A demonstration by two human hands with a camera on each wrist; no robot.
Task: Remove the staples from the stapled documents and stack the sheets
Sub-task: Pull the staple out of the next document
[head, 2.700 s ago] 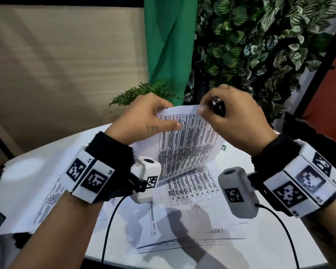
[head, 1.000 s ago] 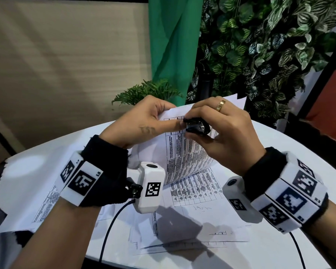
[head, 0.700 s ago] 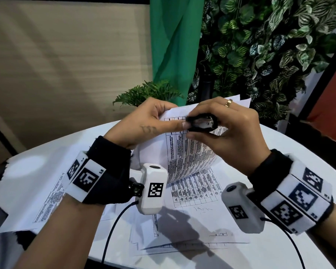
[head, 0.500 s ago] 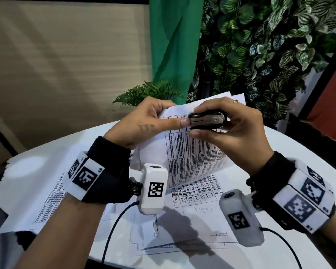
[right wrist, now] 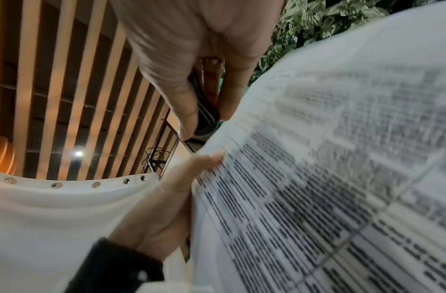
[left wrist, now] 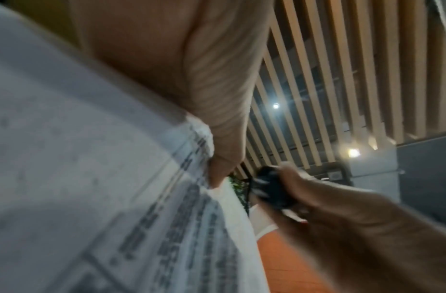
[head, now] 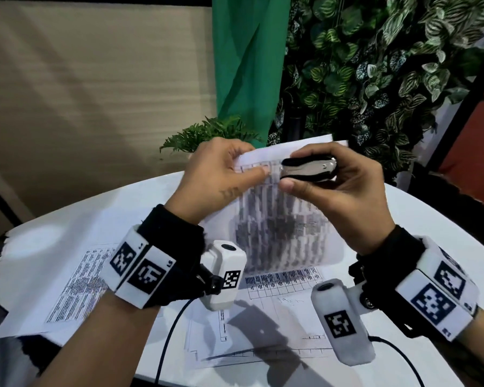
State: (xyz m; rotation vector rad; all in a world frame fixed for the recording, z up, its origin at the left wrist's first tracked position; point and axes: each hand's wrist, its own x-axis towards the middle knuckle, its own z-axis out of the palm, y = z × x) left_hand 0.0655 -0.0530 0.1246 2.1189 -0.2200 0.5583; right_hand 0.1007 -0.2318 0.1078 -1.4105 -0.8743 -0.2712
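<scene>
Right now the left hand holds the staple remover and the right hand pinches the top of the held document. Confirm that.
Wrong on the hands. In the head view the right hand grips the staple remover, and the left hand pinches the top edge of the held document. The rest stands.

A round white table (head: 419, 227) carries loose printed sheets (head: 277, 317) beneath both hands and another sheet (head: 67, 286) under the left wrist.
</scene>
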